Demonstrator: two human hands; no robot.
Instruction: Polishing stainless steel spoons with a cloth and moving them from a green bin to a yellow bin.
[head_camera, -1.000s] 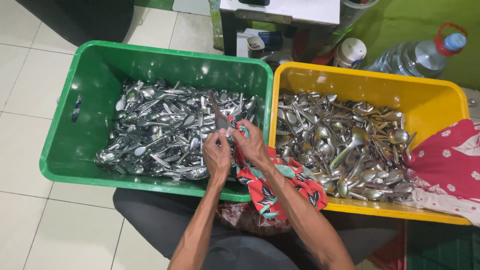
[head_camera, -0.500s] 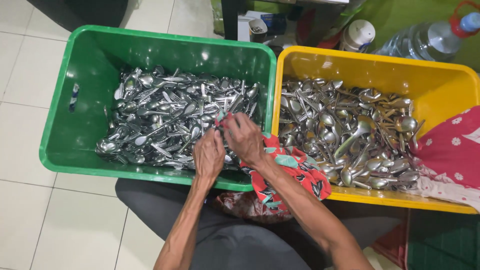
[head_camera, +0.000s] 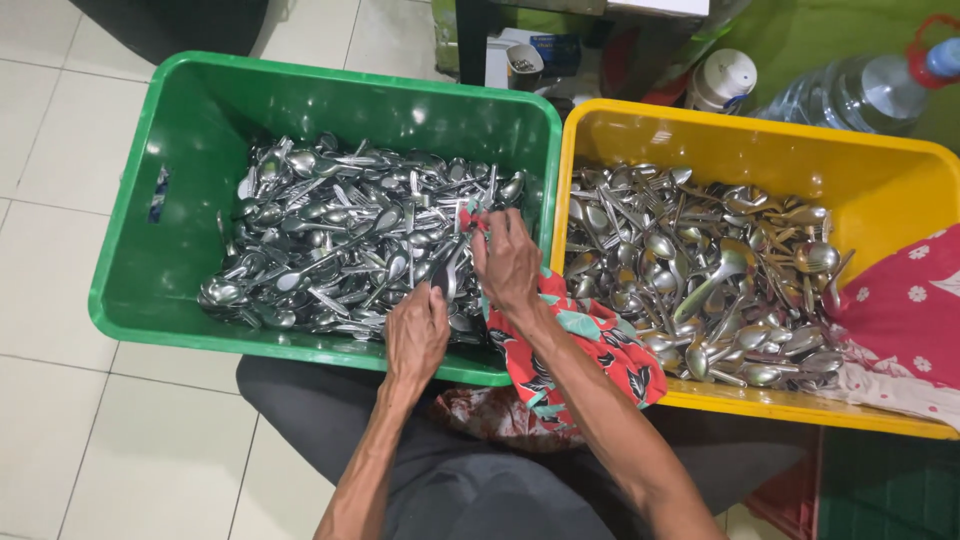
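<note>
step: wiping cutlery over green bin (head_camera: 130, 290) | my L hand (head_camera: 417, 335) pinches a utensil (head_camera: 447, 275) | R hand (head_camera: 508, 262) fingers curled on floral cloth (head_camera: 585, 345) | next: prob needs firm grip, rub dry

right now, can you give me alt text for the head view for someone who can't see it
Two hands, the left hand and right hand, work a red patterned cloth around a piece of cutlery over a green tub full of metal spoons and forks. A yellow tub of cutlery sits beside it on the right.
</note>
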